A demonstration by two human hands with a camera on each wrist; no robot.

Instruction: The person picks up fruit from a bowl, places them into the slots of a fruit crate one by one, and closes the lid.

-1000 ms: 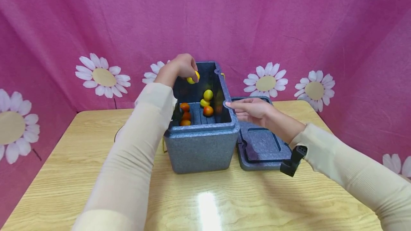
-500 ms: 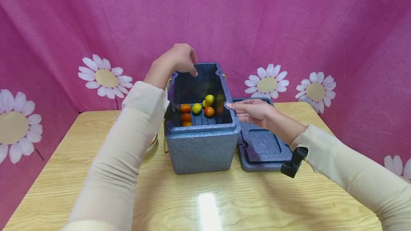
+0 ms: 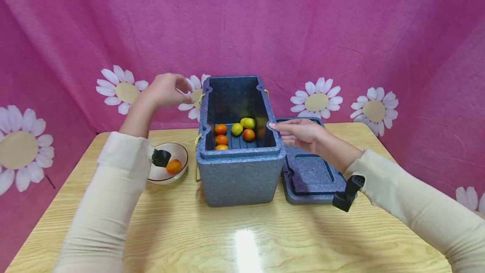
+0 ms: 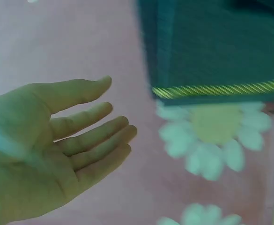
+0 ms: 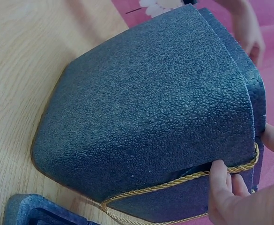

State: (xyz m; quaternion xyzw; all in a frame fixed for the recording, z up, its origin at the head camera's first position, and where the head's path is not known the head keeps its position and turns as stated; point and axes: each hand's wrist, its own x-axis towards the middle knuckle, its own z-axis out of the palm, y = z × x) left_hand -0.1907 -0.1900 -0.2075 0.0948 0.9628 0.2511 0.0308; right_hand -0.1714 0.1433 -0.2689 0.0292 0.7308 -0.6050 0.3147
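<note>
A grey foam cooler box (image 3: 242, 182) stands uncovered on the table. On its floor lie several small round fruits: orange-red ones (image 3: 221, 140) at the left, another orange-red one (image 3: 249, 135) at the right, and yellow ones (image 3: 237, 129) between and behind. My left hand (image 3: 169, 90) hovers left of the box, above a bowl, fingers apart and nothing in them; the left wrist view shows its bare palm (image 4: 38, 150). My right hand (image 3: 301, 133) holds the box's right rim, thumb on top and fingers against the outer wall beside a gold rope (image 5: 174, 182).
A white bowl (image 3: 161, 174) with a dark rim stands left of the box, an orange fruit (image 3: 174, 166) inside; my wrist camera hides part of it. The grey lid (image 3: 310, 172) lies right of the box. A pink flowered curtain (image 3: 242, 24) hangs behind the table.
My left hand let go of a yellow fruit, which now lies on the box floor, and swung left out over the bowl. My right hand has stayed at the rim.
</note>
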